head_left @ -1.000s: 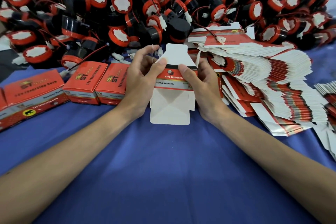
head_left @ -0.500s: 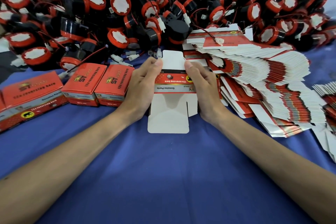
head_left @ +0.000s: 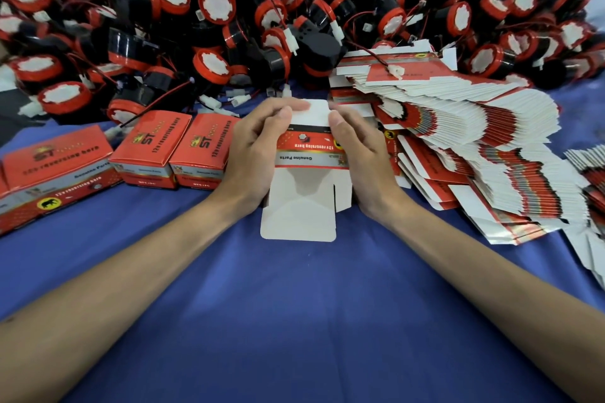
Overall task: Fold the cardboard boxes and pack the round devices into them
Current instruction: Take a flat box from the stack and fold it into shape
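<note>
Blue cloth (head_left: 294,321) covers the work surface, with the round devices (head_left: 212,6) heaped along its far edge, within reach for packing. At left, closed boxes (head_left: 150,147) stand in a row, probably packed. Our left hand (head_left: 258,154) grips the left side of the cardboard box (head_left: 309,154), fingers curled over its far flap, thumb on top. The box sits at centre, half erected: red printed panel up, white flaps open towards us. Our right hand (head_left: 363,154) clamps the opposite side likewise, so both hands can square the sleeve. Flat blanks (head_left: 474,127) lie fanned at right, ready for folding.
</note>
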Motion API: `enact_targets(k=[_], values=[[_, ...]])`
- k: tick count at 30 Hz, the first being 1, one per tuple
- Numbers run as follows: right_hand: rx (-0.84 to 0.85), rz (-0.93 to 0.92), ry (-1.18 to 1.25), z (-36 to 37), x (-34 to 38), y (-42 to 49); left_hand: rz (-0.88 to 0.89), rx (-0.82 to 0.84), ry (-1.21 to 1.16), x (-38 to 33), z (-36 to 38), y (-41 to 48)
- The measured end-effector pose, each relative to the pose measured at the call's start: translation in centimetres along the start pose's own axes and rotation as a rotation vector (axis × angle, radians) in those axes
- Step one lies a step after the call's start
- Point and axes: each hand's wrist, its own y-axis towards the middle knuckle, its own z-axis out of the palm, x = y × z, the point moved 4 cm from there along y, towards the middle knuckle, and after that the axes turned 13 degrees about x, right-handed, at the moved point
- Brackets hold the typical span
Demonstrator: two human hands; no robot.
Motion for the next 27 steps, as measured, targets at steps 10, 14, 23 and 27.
enact_targets(k=[10, 14, 23, 27], values=[[-0.048, -0.007, -0.108, 0.1, -0.1, -0.1, -0.038, -0.058, 0.048, 0.2, -0.2, -0.1], [0.012, -0.046, -0.04, 0.3, 0.1, -0.3, -0.005, -0.139, 0.044, 0.1, -0.2, -0.2], [0.055, -0.034, -0.012, 0.4, -0.2, -0.1, -0.076, -0.164, -0.037, 1.1, -0.6, 0.2], [0.043, -0.024, 0.018, 0.2, -0.5, 0.1, -0.106, -0.145, -0.021, 1.2, -0.5, 0.4]])
